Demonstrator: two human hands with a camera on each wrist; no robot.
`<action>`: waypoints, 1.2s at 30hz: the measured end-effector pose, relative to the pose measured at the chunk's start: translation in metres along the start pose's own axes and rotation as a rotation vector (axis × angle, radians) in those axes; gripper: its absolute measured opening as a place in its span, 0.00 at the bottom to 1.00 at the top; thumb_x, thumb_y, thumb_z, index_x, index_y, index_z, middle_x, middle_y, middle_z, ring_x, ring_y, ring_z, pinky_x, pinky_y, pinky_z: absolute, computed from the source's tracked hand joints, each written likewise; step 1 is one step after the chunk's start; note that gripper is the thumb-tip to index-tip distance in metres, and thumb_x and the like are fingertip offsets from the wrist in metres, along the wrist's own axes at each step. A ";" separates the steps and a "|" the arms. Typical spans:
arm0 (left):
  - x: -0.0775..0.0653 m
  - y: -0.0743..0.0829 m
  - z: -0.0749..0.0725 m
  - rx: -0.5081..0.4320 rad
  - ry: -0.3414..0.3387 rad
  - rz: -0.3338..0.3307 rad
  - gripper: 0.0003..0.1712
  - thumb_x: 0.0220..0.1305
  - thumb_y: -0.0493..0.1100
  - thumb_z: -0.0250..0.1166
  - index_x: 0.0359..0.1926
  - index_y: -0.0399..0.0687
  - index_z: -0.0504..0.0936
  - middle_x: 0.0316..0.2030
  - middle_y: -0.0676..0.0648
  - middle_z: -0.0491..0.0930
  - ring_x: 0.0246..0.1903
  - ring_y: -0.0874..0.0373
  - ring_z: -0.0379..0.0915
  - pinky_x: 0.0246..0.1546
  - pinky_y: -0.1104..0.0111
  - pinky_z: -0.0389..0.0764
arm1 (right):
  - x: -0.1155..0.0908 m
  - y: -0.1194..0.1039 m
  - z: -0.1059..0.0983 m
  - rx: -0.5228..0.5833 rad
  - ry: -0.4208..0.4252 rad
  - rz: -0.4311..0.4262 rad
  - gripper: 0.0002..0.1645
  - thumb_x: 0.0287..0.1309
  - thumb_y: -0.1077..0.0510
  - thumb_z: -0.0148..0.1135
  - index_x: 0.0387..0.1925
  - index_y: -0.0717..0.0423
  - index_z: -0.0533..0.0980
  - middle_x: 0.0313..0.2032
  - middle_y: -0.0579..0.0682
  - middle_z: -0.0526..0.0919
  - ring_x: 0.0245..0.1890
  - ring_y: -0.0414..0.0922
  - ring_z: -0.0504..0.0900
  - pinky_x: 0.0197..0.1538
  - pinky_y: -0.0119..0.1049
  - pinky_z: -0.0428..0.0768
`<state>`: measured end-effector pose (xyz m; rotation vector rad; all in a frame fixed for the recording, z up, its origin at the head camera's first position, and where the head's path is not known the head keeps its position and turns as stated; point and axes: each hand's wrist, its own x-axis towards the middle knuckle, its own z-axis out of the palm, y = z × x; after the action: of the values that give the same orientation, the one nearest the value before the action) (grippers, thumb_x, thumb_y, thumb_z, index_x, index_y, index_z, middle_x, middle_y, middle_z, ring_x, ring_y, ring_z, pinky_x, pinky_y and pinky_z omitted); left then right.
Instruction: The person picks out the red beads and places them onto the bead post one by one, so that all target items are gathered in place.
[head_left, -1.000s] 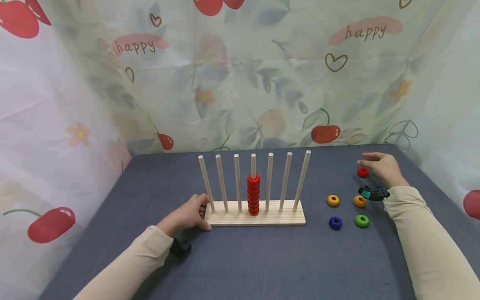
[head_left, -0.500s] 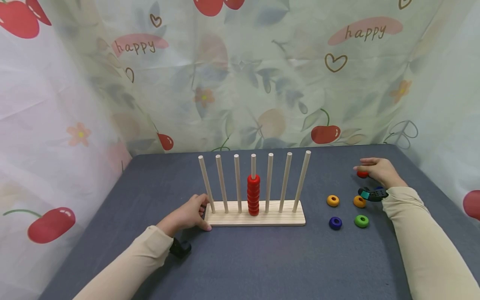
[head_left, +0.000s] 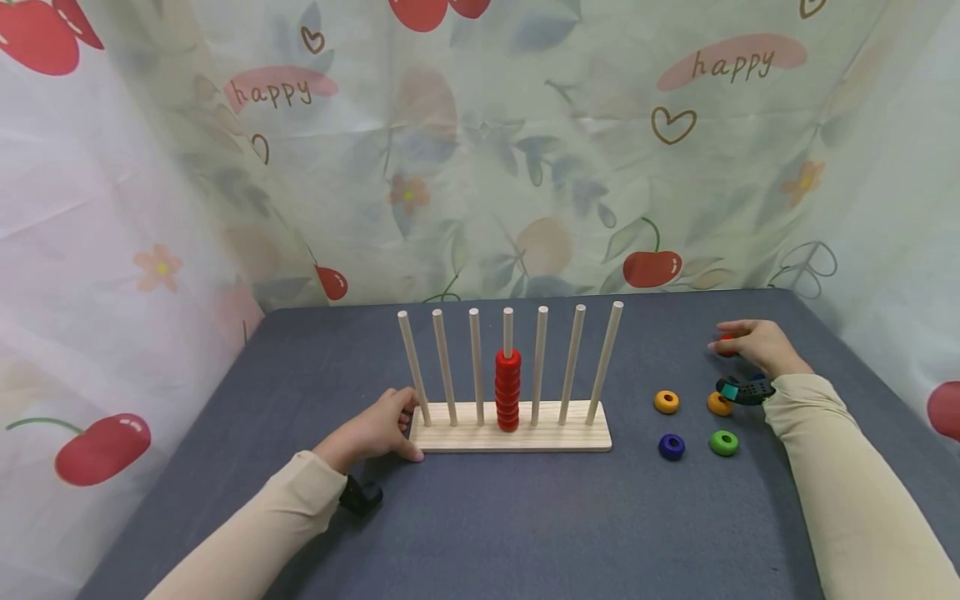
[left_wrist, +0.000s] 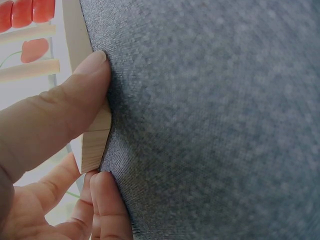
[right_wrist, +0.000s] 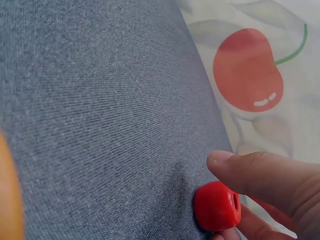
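A wooden peg rack with several upright pegs stands on the table, its middle peg carrying a stack of red beads. My left hand grips the left end of the rack's base. In the left wrist view, the thumb lies along the front edge and the fingertips are at the end face. At the far right, my right hand pinches a loose red bead. The right wrist view has its thumb at the bead's upper side and a fingertip below.
Two yellow beads, a dark blue bead and a green bead lie right of the rack. Another blue bead is mostly hidden behind the right wrist. A patterned curtain rises behind the grey table.
My right hand has come down and slightly left onto the red bead, and its thumb and fingers have closed around it. The left hand and the rack stay in place.
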<state>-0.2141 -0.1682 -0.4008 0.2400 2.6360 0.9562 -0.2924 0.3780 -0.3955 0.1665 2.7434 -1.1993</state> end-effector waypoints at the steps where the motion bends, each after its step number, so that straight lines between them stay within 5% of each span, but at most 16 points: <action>1: 0.000 0.000 0.000 0.000 0.000 -0.001 0.38 0.36 0.30 0.80 0.51 0.38 0.72 0.46 0.40 0.66 0.45 0.50 0.67 0.50 0.56 0.72 | 0.001 0.001 0.000 0.000 -0.001 0.002 0.42 0.59 0.51 0.64 0.67 0.70 0.61 0.62 0.72 0.67 0.59 0.63 0.68 0.61 0.60 0.64; 21: -0.001 0.000 -0.001 -0.006 -0.002 -0.007 0.38 0.36 0.30 0.80 0.51 0.38 0.72 0.47 0.40 0.66 0.47 0.49 0.68 0.52 0.55 0.72 | 0.002 0.001 0.000 -0.073 0.023 0.048 0.34 0.59 0.59 0.62 0.64 0.70 0.65 0.65 0.75 0.59 0.58 0.65 0.63 0.52 0.52 0.65; 36: -0.003 0.002 -0.001 -0.006 -0.002 -0.018 0.37 0.37 0.29 0.80 0.50 0.39 0.72 0.46 0.40 0.66 0.45 0.50 0.67 0.51 0.55 0.72 | -0.003 -0.001 -0.002 -0.061 0.071 0.045 0.31 0.61 0.58 0.61 0.62 0.71 0.67 0.64 0.74 0.62 0.57 0.63 0.64 0.46 0.42 0.65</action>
<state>-0.2117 -0.1675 -0.3979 0.2151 2.6286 0.9574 -0.2895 0.3783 -0.3931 0.2679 2.8172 -1.1173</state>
